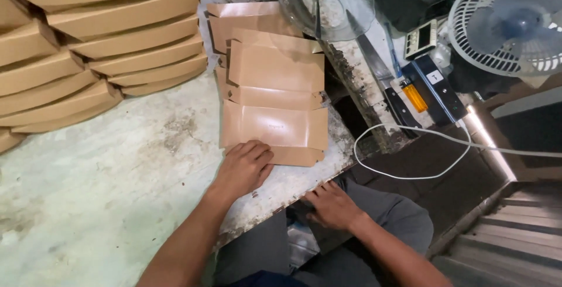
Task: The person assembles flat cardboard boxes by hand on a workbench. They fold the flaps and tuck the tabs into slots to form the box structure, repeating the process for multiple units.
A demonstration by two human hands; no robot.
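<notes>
L hand (244,167) lay spread flat on the near edge of the flat brown carton blank (275,96) at the table (105,193) edge; R hand (332,205) rested loosely open, probably empty, on lap. Best pressed evenly, w/ the creases kept square.

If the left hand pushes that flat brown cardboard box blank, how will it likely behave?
The flat brown cardboard box blank looks thin and creased, so it would probably flex at its folds rather than stay rigid. It seems light and lies flat under the left hand, so it should slide on the worn pale tabletop, not tip or roll.
</notes>
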